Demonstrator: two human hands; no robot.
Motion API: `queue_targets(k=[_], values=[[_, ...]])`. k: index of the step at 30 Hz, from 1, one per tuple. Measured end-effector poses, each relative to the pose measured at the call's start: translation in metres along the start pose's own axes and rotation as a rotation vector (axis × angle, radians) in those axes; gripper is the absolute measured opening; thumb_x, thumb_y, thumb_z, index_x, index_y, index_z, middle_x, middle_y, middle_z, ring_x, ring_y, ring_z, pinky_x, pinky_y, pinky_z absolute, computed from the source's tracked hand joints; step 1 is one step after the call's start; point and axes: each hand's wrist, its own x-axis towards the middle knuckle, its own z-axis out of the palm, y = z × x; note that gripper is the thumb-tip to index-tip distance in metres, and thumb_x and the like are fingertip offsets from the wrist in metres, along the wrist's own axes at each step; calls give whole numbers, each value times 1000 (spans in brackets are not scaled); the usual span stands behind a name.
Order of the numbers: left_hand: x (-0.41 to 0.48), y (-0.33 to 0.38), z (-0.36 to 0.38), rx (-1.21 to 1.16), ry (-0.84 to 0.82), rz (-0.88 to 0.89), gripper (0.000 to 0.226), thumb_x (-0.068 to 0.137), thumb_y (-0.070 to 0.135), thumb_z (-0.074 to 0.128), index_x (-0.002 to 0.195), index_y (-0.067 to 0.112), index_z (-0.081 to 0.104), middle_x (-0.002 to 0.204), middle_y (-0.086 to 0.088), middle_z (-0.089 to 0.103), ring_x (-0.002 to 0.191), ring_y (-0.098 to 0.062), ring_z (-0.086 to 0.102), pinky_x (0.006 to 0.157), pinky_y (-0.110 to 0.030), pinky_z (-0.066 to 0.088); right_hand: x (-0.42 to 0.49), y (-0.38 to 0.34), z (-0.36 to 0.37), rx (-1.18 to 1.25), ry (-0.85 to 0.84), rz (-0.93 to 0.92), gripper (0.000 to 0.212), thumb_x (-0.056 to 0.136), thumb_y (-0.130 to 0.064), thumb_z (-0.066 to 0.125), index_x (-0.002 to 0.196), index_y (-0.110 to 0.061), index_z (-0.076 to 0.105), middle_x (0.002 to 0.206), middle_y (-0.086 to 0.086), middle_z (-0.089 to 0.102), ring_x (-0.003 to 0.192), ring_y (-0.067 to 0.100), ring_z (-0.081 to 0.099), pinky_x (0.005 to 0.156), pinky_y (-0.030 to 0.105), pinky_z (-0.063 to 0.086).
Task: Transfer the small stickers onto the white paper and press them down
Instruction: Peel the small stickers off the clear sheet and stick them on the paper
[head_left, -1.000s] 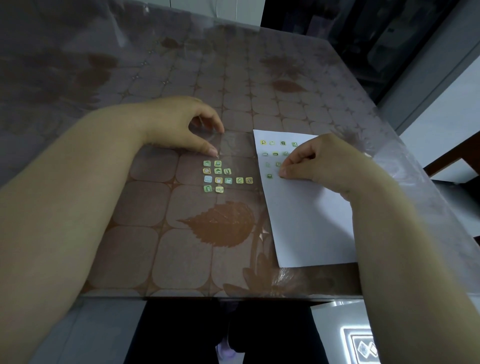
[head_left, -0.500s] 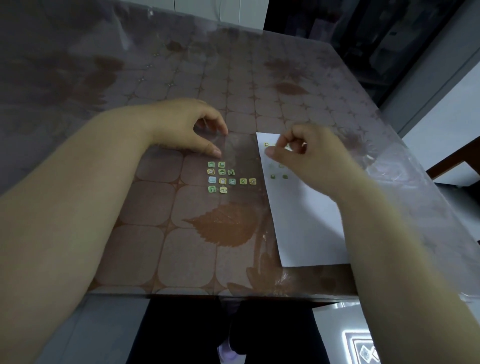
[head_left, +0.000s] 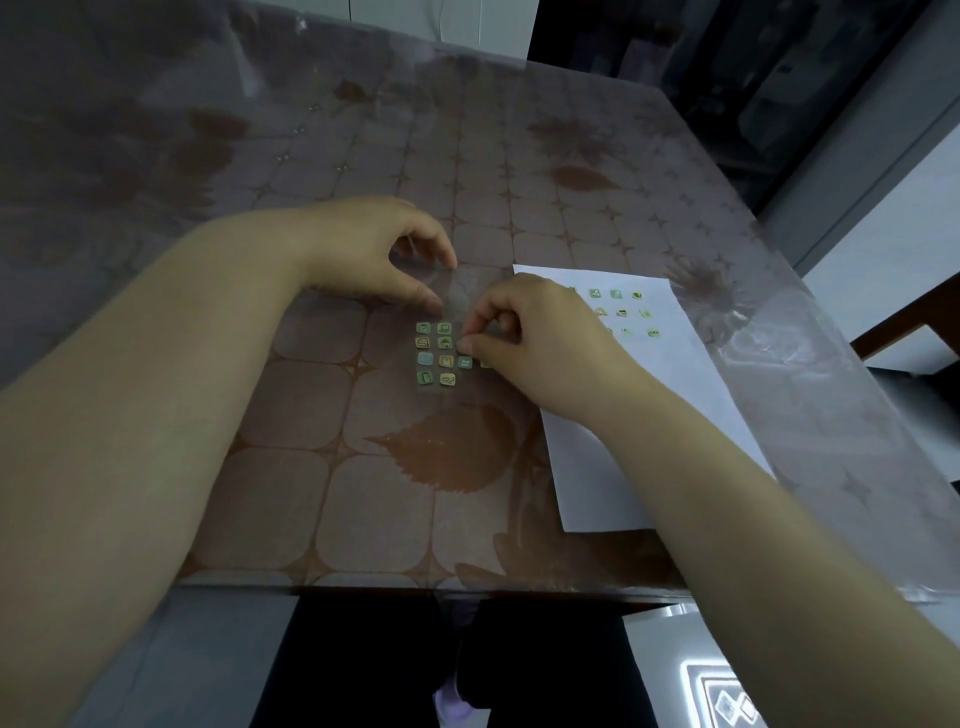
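My right hand (head_left: 535, 343) has thumb and forefinger pressed together in a pinch, the tips nipping at the right side of the small stickers (head_left: 435, 353), with the other fingers curled under. My left hand (head_left: 363, 254) grips the far edge of the clear film (head_left: 460, 296) that carries them, thumb tip down and forefinger arched over it. The stickers are tiny rounded squares, mostly green and yellow, in a neat grid of 4 short rows on that glossy film. Just to the right lies the white paper (head_left: 649, 415), matte and flat, touching my right wrist, with placed stickers (head_left: 622, 312) in 3 rows near its far end. The table (head_left: 291, 415) wears a shiny plastic cover over brown rounded tiles and leaf prints. Bare surface spreads left and towards the near edge.
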Motion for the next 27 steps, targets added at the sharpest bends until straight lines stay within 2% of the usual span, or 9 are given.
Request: queue_targets(k=[4,6,10,13,16,18,21,24,27], values=[[-1,1,0,-17,6,-17,41,68,30,75,106,22,63,101,5,55,94,-11,51,83,-20,34,-1,4,-22,107,73,46,6,82,-23,65,78,-19,65,59,-11,45,53,2,44,50,12,31],[-1,0,0,-21,7,-22,42,67,33,75,106,23,63,103,5,55,96,-11,51,83,-21,35,-6,13,-52,175,122,123,12,81,-26,68,77,-15,67,60,-3,48,53,7,41,50,18,31],[1,-1,0,-20,-1,-21,42,66,35,75,104,26,62,106,5,55,98,-11,52,84,-20,34,-22,41,-88,86,-63,309,8,77,-33,70,76,-25,71,75,-9,66,73,11,56,63,21,40],[1,-2,0,-8,0,-23,42,64,37,75,103,28,62,104,6,55,96,-10,51,85,-21,35,-26,55,-75,62,-130,341,7,78,-28,69,72,-25,71,88,5,69,77,17,56,69,28,40],[1,-3,0,-13,-6,-22,42,63,39,75,102,30,61,105,6,56,96,-11,53,87,-23,37,-29,57,-63,177,-79,327,9,81,-21,67,74,-21,71,76,-6,64,70,5,52,66,14,40],[1,-3,0,-24,-10,-27,43,61,41,74,101,31,61,106,6,56,98,-11,53,89,-24,38,-29,57,-60,184,-51,323,8,82,-19,67,76,-18,71,74,-10,61,66,2,50,54,2,36],[1,-1,-1,-21,-11,-36,46,59,45,72,101,31,61,104,7,55,97,-11,53,87,-23,37,-27,57,-58,169,-49,323,6,81,-20,67,78,-17,72,86,2,67,70,7,50,51,4,34],[1,-1,-1,-26,-9,-32,42,62,39,74,101,30,61,102,8,55,96,-10,53,85,-21,35,-27,57,-55,161,-42,335,7,81,-22,68,80,-16,73,95,11,69,73,9,49,57,13,36],[1,0,-1,-36,-8,-34,42,63,36,75,102,28,62,103,7,56,97,-10,53,85,-20,35,-25,58,-53,163,-36,339,8,80,-22,68,80,-15,73,84,8,65,70,9,48,51,7,34]])
